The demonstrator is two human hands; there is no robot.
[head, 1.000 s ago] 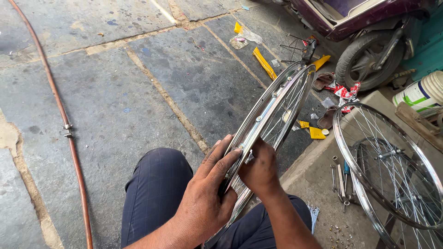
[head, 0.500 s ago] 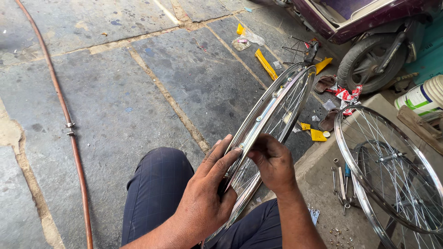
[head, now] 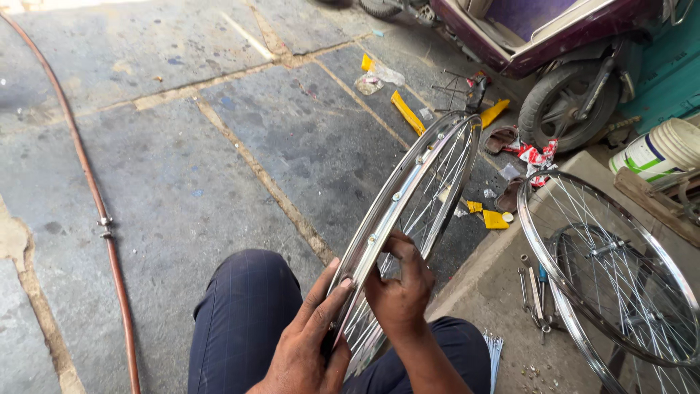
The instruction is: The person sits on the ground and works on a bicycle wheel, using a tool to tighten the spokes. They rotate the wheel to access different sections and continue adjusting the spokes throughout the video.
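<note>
From the head camera, one chrome wheel rim (head: 408, 211) stands on edge across the person's lap, rising from the knees toward the upper right. The left hand (head: 310, 343) lies along the rim's near edge, fingers long and flat on the metal, thumb hidden behind it. The right hand (head: 397, 292) sits just right of the rim, fingers curled in among the spokes; whatever they pinch is too small to make out. Right of the rim, two more spoked wheels (head: 612, 277) overlap, cut off at the picture's edge. Between them and the rim lie several wrenches (head: 532, 292), their count unclear.
</note>
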